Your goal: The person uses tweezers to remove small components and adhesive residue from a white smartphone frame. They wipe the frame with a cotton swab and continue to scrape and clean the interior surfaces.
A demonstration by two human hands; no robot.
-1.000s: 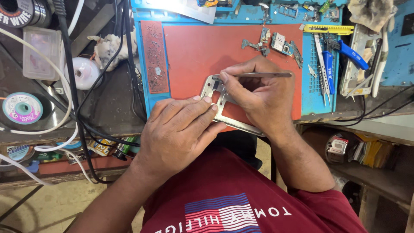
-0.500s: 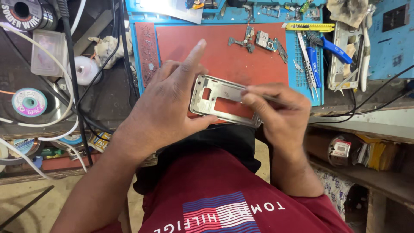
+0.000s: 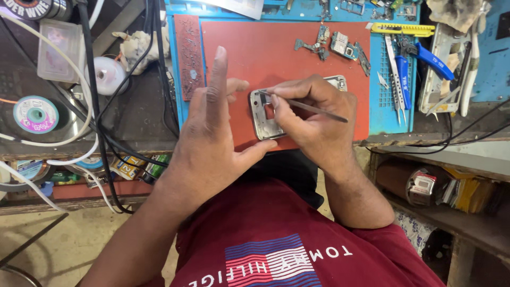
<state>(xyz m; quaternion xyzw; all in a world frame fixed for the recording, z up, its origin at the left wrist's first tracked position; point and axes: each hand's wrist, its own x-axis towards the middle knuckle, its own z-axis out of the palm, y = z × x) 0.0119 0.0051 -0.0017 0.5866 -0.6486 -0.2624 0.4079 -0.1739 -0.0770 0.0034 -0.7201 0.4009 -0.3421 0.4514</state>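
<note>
the left hand (image 3: 212,143) is spread wide, one finger sticking up, thumb and fingers holding the silver phone frame (image 3: 264,114) over the red mat (image 3: 287,48). the right hand (image 3: 316,119) pinches a thin metal tool (image 3: 313,108), tip on the frame's top corner. it is best to keep the frame very steady, push softly, and move the tip slowly so it does not slip.
</note>
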